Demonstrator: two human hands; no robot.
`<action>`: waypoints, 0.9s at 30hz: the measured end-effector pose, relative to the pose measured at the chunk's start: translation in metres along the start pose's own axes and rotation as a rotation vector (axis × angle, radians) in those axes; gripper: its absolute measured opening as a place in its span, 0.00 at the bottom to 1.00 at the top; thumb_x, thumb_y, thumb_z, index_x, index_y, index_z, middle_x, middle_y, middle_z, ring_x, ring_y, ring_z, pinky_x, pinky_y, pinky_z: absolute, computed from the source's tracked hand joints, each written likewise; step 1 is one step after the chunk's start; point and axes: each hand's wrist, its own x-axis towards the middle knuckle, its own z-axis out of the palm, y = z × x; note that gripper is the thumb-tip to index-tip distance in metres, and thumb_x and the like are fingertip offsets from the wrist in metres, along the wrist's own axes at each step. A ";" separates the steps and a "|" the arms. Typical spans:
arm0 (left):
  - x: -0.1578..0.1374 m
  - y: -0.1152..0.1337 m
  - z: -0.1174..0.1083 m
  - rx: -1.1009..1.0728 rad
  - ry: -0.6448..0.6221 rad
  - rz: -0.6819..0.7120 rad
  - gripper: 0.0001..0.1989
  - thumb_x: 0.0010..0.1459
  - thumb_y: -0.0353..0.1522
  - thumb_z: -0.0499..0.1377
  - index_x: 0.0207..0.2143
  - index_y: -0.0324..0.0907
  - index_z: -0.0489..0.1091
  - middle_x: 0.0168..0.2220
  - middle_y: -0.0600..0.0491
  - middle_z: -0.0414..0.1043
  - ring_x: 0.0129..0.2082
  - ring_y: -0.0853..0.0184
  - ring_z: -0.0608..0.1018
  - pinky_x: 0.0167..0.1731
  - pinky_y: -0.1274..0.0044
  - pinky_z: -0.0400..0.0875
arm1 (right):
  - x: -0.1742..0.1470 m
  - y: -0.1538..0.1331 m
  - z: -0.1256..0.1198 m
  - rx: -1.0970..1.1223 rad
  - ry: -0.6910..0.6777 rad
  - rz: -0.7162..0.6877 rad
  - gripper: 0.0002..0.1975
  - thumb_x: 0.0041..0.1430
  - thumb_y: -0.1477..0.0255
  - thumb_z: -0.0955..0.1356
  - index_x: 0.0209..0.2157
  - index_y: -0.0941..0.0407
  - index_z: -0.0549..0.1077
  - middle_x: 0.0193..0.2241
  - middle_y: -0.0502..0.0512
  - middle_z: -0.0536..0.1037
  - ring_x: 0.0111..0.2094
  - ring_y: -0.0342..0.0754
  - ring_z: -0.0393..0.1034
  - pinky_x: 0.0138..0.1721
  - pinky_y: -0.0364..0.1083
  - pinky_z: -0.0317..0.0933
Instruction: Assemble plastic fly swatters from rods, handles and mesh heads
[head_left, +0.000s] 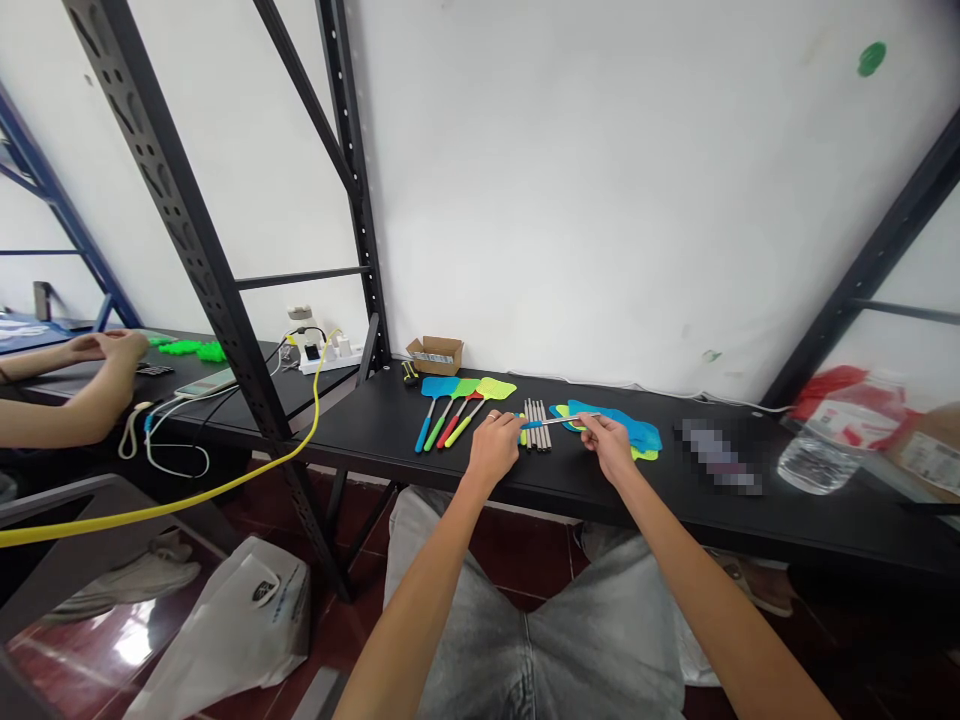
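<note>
My left hand is closed round the blue grip end of a fly swatter handle, a thin metal rod held level over the table. The fingers of my right hand pinch the rod's other end. Below the rod, several metal rods lie side by side. Close to my right hand is a pile of loose blue and yellow-green swatter heads. To the left of my left hand, several fly swatters with heads in blue, green, red and yellow-green lie in a fanned row.
An open cardboard box and a tape measure stand at the back. To the right are a clear plastic bottle and a blurred-out item. A yellow cable crosses the left, near a co-worker's hands and a shelf post.
</note>
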 end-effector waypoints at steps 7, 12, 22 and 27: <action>0.000 0.000 -0.001 0.009 -0.005 -0.003 0.16 0.63 0.25 0.52 0.49 0.46 0.73 0.40 0.50 0.75 0.41 0.62 0.72 0.37 0.74 0.71 | 0.000 0.001 0.000 -0.015 -0.004 -0.011 0.20 0.42 0.54 0.77 0.27 0.57 0.77 0.30 0.58 0.80 0.19 0.40 0.63 0.16 0.41 0.52; 0.000 0.000 -0.001 0.003 0.001 0.006 0.15 0.64 0.25 0.52 0.48 0.45 0.73 0.40 0.50 0.75 0.41 0.63 0.72 0.37 0.74 0.71 | 0.001 0.003 -0.001 -0.016 -0.009 -0.006 0.20 0.44 0.55 0.77 0.29 0.58 0.78 0.30 0.59 0.80 0.20 0.40 0.63 0.16 0.42 0.52; 0.001 0.002 -0.004 -0.011 -0.006 -0.005 0.15 0.64 0.25 0.51 0.48 0.45 0.73 0.40 0.50 0.75 0.40 0.63 0.71 0.37 0.74 0.71 | 0.000 0.002 0.000 -0.028 -0.010 -0.015 0.20 0.43 0.55 0.77 0.28 0.58 0.78 0.29 0.59 0.80 0.19 0.41 0.63 0.15 0.42 0.52; 0.000 0.002 -0.003 -0.005 0.000 0.003 0.15 0.64 0.26 0.52 0.48 0.45 0.73 0.40 0.50 0.75 0.40 0.63 0.71 0.37 0.74 0.70 | 0.001 0.003 -0.001 -0.018 -0.016 -0.015 0.20 0.43 0.54 0.77 0.28 0.58 0.78 0.29 0.59 0.80 0.19 0.40 0.63 0.16 0.41 0.52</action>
